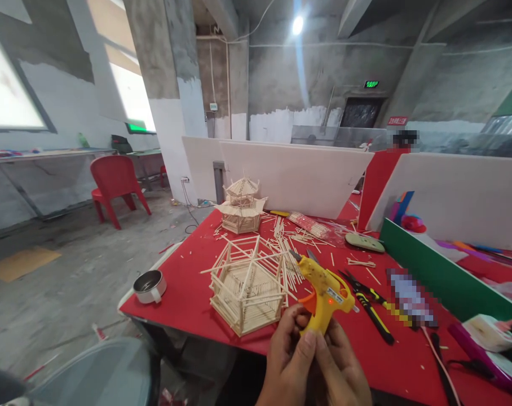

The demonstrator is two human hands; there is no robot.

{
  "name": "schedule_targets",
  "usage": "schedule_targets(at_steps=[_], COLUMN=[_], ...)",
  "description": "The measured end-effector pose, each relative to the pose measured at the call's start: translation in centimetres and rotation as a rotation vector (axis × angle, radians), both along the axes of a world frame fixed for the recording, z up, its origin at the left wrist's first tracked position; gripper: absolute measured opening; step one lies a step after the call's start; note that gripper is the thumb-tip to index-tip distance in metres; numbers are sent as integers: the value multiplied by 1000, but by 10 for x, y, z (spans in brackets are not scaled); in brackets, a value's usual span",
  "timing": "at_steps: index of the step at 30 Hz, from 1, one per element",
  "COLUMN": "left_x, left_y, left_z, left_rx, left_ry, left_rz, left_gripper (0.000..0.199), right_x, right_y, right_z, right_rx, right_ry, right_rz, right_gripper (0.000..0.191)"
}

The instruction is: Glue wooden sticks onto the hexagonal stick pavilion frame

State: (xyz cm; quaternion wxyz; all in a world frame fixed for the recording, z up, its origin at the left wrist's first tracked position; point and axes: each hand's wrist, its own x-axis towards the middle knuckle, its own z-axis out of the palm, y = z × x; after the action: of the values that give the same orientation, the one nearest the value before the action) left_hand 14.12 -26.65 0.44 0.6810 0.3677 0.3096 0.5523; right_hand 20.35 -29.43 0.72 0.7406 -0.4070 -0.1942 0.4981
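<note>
Both my left hand (286, 352) and my right hand (343, 363) are wrapped round the handle of a yellow glue gun (323, 287), thumbs side by side at its base. Its dark nozzle points up and to the left, and a small orange light glows on its side. Just left of my hands stands a six-sided frame of thin wooden sticks (247, 301) with an open top. Behind it is a tiered stick pavilion (241, 208) with a pointed roof. Loose sticks (287, 265) lie scattered between the frame and the glue gun's nozzle.
On the red table (184, 282), a metal cup (149, 286) stands at the left edge. Pliers (372, 316), an oval green case (365, 242) and a bagged stick bundle (309, 224) lie rightward and behind. A green divider (442, 270) and a purple-and-white power strip (490, 361) are at right.
</note>
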Motion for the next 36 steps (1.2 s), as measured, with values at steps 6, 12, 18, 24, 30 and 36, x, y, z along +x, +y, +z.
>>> schedule_targets(at_steps=[6,12,18,24,30,36], left_x=[-4,-11,-11,-13,-12,-13], left_y=[-1,-9,-11,-10,-11,-8], left_z=[9,26,15,13,3,0], left_rx=[-20,32,14,54,98,107], left_ry=[-39,-53,-75,-52,6,52], left_rz=[-35,-24,-6,-52,-93,-76], left_gripper=[48,43,43,50,53,54], right_x=[5,19,15,11,7,3], right_y=[-1,-3,-4,-7,-7,-3], right_z=[6,10,13,23,19,24], right_rx=[18,64,73,72,31,-1], right_ry=[2,-47,-50,11,19,-24], right_rz=[31,97,111,105,43,61], right_gripper=[46,45,41,43,38,37])
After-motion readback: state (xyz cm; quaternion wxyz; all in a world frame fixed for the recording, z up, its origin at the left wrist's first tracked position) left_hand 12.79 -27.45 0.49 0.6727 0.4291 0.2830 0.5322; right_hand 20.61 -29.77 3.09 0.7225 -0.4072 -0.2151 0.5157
